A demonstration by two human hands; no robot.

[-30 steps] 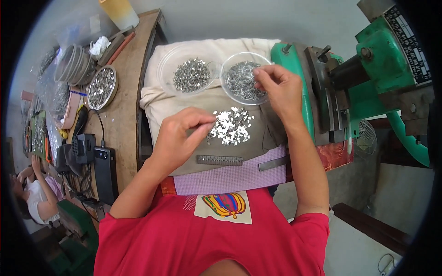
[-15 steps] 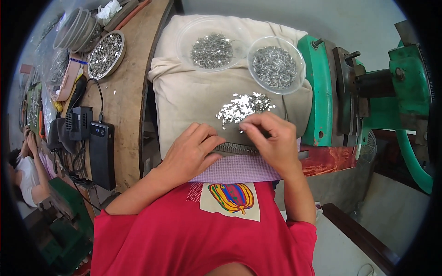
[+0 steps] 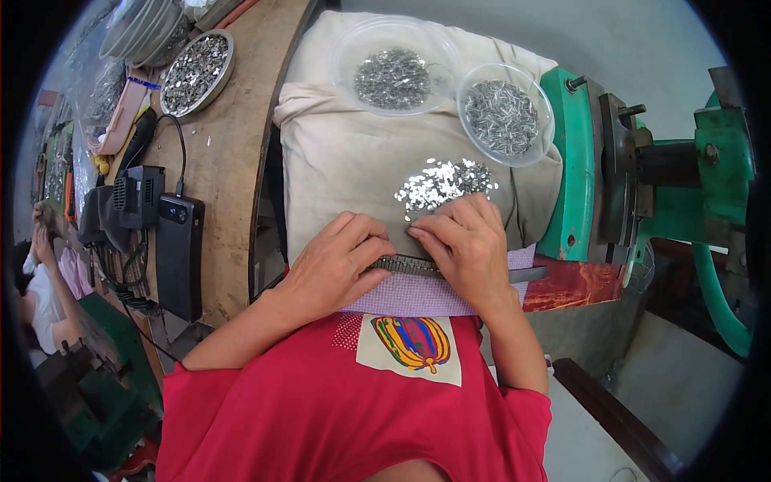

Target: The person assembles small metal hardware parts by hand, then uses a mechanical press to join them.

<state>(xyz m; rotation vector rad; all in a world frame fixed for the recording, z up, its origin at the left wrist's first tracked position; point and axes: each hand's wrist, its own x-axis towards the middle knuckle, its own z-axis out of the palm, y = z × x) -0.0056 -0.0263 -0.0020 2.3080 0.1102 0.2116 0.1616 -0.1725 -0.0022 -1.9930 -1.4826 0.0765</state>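
Note:
A dark metal strip (image 3: 408,263) with a row of closely spaced slots or teeth lies across the purple checked cloth (image 3: 418,294) in front of me. My left hand (image 3: 331,261) is closed on the strip's left part, thumb on the near side and fingers on the far side. Just above the strip, my right hand (image 3: 466,245) is pinched, fingertips pointing down and left. Whatever is in that pinch is too small or hidden to name. Beyond the right fingertips, a pile of small shiny flat metal pieces (image 3: 443,183) is spread on the beige cloth (image 3: 337,173).
Two clear plastic bowls stand at the back: the left bowl (image 3: 344,71) holds small metal parts, the right bowl (image 3: 549,128) short metal pins. A green machine (image 3: 569,173) borders the right side. A wooden bench (image 3: 233,173) at left carries a black power bank (image 3: 178,257). Another person (image 3: 52,301) sits far left.
My right hand has moved from the edge of the shiny pile toward the strip. The strip's right end shows more beyond my right wrist. My left hand keeps its grip; the whole view has shifted slightly.

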